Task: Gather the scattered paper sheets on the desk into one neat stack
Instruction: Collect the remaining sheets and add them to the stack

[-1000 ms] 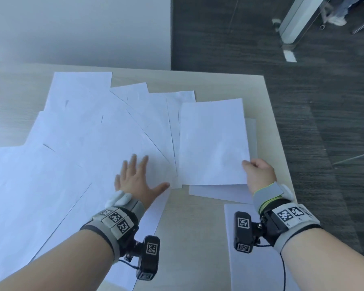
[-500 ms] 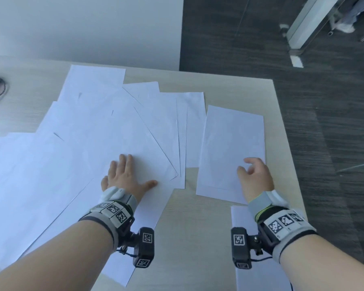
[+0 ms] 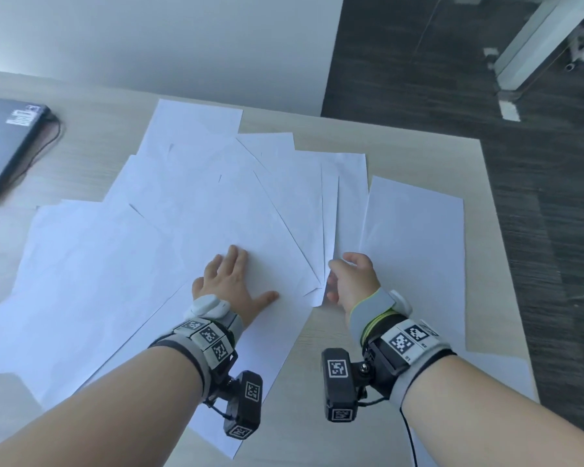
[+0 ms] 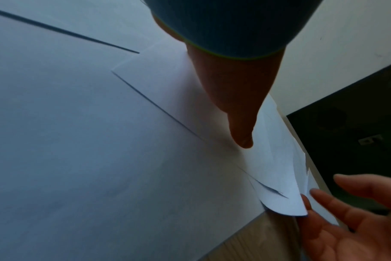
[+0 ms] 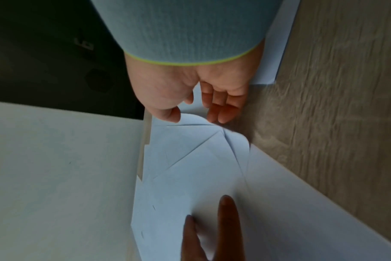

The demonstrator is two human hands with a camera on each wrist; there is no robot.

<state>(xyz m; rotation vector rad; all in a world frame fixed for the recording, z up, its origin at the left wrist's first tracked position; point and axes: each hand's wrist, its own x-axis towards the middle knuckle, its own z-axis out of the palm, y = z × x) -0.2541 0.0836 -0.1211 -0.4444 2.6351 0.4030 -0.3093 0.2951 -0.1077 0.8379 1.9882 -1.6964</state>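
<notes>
L hand flat on fanned sheets; R hand half-curled at their curled corners, bare desk below.

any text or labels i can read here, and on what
Laptop: a white sticker on its lid carries print, too blurred to read.
Wrist bands: only black-and-white square code markers, no words.
Paper sheets: blank, no text.

My left hand lies flat with fingers spread, while my right hand hovers beside it, fingers loosely curled.
</notes>
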